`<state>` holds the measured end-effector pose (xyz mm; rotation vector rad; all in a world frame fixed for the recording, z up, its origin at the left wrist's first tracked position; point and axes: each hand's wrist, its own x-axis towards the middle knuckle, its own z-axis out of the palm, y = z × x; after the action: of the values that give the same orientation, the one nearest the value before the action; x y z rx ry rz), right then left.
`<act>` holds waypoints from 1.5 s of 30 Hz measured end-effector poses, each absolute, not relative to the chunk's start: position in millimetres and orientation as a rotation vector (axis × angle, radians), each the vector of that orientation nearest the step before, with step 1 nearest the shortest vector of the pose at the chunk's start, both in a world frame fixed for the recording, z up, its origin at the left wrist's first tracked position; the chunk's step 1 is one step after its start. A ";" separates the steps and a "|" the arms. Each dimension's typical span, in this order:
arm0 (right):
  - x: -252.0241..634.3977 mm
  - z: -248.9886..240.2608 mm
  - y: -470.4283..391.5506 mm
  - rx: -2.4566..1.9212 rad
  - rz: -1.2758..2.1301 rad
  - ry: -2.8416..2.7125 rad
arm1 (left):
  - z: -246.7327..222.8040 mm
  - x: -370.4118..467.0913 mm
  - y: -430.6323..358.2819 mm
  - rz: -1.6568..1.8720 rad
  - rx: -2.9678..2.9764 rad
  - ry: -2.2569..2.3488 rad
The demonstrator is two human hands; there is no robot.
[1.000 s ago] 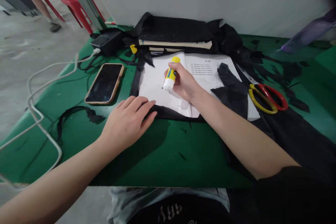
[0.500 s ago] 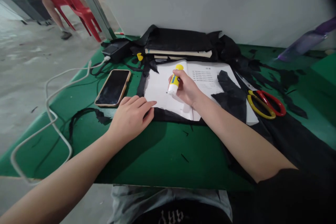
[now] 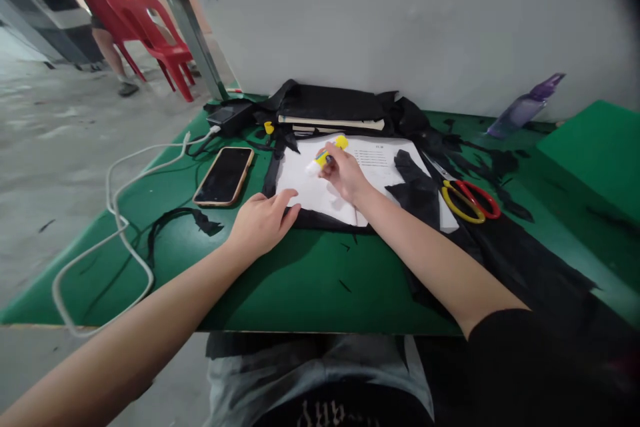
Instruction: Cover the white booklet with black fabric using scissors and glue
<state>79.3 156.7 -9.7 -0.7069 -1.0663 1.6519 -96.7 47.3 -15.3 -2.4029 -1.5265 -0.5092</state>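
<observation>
My right hand is wrapped round a yellow and white glue stick, whose white end tilts down to the left over the left page of an open book. Whether that end touches the paper I cannot tell. My left hand lies flat with fingers stretched out at the book's lower left corner, holding nothing. Black material shows round the book's edges. A black scrap covers part of the right page. Scissors with yellow and red handles lie to the right.
Left of the book lie a phone and a white cable. Behind it sits a black-wrapped stack; a purple bottle leans at the back right. Black cloth spreads at right. A person sits by a red chair.
The glue stick has tilted from nearly upright to a lower slant, its white end moving up and left. My head view has shifted. The left hand stays near the book's corner.
</observation>
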 end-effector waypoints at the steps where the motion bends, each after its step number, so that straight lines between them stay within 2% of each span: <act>1: 78.9 -7.4 155.1 -0.711 1.626 -1.111 | -16.5 -97.5 48.0 -0.472 -2.391 -1.526; 4: 76.8 3.0 149.4 -0.771 1.599 -1.162 | -18.7 -99.6 49.2 -0.372 -2.337 -1.555; 9: 74.1 31.0 128.3 -0.993 1.656 -0.857 | -15.2 -100.4 47.4 -0.401 -2.309 -1.641; 13: 76.8 47.0 89.8 -0.899 1.810 -0.772 | -8.3 -98.9 42.7 -0.684 -2.529 -1.546; 17: 75.3 41.1 48.0 -0.867 1.979 -0.810 | -5.0 -95.1 35.6 -0.882 -2.841 -1.269; 21: 70.9 26.4 22.4 -0.910 1.889 -0.896 | -8.2 -92.2 30.6 -1.114 -2.955 -1.216; 27: 72.9 22.2 17.6 -0.985 1.908 -0.992 | -9.1 -92.9 31.3 -1.264 -2.970 -1.609; 32: 82.4 29.5 16.8 -1.073 1.891 -1.192 | -5.4 -91.8 33.3 -1.691 -2.954 -1.902; 34: 95.9 36.5 12.4 -1.141 1.754 -1.409 | 0.7 -96.4 32.8 -1.615 -2.835 -1.961; 36: 118.0 44.9 5.8 -1.179 1.522 -1.677 | 8.5 -106.8 30.2 -1.351 -2.650 -2.008; 39: 162.4 51.1 -5.9 -1.262 0.839 -2.048 | 14.9 -132.0 20.8 -0.922 -2.349 -2.019; 42: 207.0 39.4 -17.4 -1.468 0.239 -2.188 | 9.2 -159.3 6.9 -0.709 -2.135 -2.017; 45: 240.4 16.7 -28.0 -1.666 0.061 -2.179 | -1.0 -177.2 -5.6 -0.571 -2.015 -2.091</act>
<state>240.4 -28.0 16.7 -1.6658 -2.1786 0.0607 -177.2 -5.6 -1.0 -2.0149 -2.0913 -0.5712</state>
